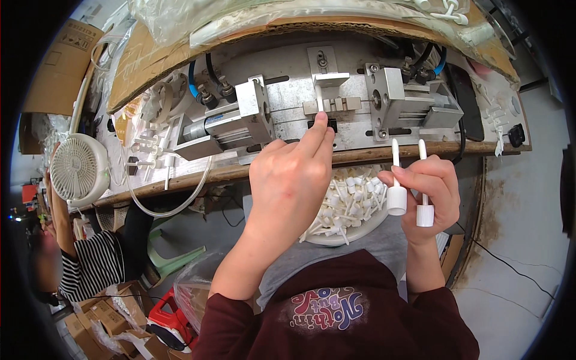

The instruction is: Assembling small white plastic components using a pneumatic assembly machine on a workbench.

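My left hand (291, 174) reaches to the metal fixture at the middle of the bench. Its fingertips are closed at the near end of a slim white plastic stem (320, 99), which lies against a small notched metal block (348, 104). Whatever is under the fingertips is hidden. My right hand (435, 189) is raised at the bench's front edge, holding two white ribbed caps with long stems between its fingers. The left cap (396, 201) shows its hollow end; the right cap (425, 215) hangs beside it. Both stems point up.
Metal cylinder clamps stand left (225, 123) and right (414, 102) of the fixture, with hoses. A white bowl (366, 234) of similar caps sits at my lap. A phone (465, 99) lies at right, a fan (79, 169) stands left. Another person (96, 264) sits far left.
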